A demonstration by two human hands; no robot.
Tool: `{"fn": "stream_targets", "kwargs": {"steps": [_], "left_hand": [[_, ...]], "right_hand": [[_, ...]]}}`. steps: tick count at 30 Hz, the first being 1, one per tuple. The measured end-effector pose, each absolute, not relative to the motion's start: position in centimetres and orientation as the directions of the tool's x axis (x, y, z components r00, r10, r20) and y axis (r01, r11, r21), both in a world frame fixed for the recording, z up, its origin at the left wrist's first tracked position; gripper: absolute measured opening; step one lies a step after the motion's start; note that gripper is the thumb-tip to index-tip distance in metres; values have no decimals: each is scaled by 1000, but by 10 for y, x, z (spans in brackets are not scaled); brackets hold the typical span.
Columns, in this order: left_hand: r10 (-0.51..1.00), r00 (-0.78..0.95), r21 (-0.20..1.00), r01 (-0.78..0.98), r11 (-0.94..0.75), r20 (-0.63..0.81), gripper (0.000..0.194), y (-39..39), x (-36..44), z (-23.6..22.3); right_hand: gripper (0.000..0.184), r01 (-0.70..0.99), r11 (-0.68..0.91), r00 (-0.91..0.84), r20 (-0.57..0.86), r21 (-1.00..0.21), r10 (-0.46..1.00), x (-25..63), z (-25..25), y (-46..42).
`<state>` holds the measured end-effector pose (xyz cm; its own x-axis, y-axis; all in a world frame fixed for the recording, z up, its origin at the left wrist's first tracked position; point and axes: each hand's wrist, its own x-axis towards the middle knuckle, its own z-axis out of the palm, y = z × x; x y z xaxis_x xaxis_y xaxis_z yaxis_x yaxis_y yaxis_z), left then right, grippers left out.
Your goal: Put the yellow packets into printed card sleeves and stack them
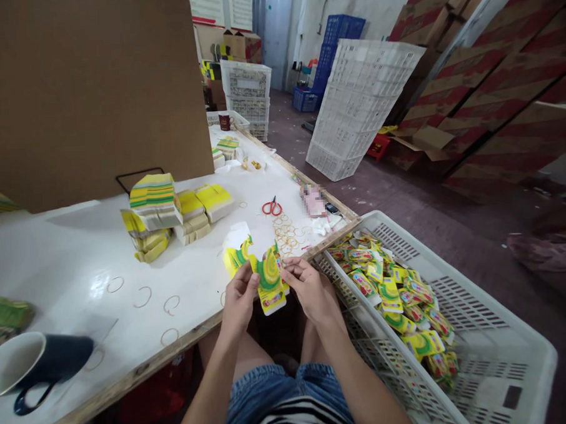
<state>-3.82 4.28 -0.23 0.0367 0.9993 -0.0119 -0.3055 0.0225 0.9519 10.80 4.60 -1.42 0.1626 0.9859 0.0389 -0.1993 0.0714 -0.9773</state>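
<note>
Just past the table's front edge, over my lap, a printed yellow-and-green packaging card [268, 276] is held between my two hands. My left hand [240, 298] pinches it at its left side, thumb on top. At the card's right edge, the fingers of my right hand [309, 289] are closed together; a small reddish patch shows there, too small to make out. Behind my left fingers, more yellow-green cards [236, 256] lie on the white table [192, 285].
Bundled cards [154, 202] stand in stacks on the table. Red-handled scissors [272, 207] lie near loose rubber bands [286, 234]. A dark blue mug [67, 357] is at left. To my right, a white crate [499, 327] holds many finished-looking packets [390, 295]. Tall crate stacks [360, 102] stand beyond.
</note>
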Motion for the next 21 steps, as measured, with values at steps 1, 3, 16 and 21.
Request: {"fn": "stream_targets", "kwargs": {"steps": [1, 3, 16, 21], "left_hand": [[987, 142, 913, -388, 124, -73, 62, 42, -37, 0], [942, 321, 833, -492, 255, -99, 60, 37, -33, 4], [971, 234, 917, -377, 130, -41, 42, 22, 1, 3], [975, 221, 965, -259, 31, 28, 61, 13, 2, 5]], "right_hand": [[29, -269, 50, 146, 11, -962, 989, 110, -11, 39], [30, -342, 10, 122, -33, -940, 992, 114, -5, 26], [27, -177, -15, 203, -51, -984, 978, 127, -2, -9], [39, 41, 77, 305, 86, -996, 948, 136, -5, -12]]}}
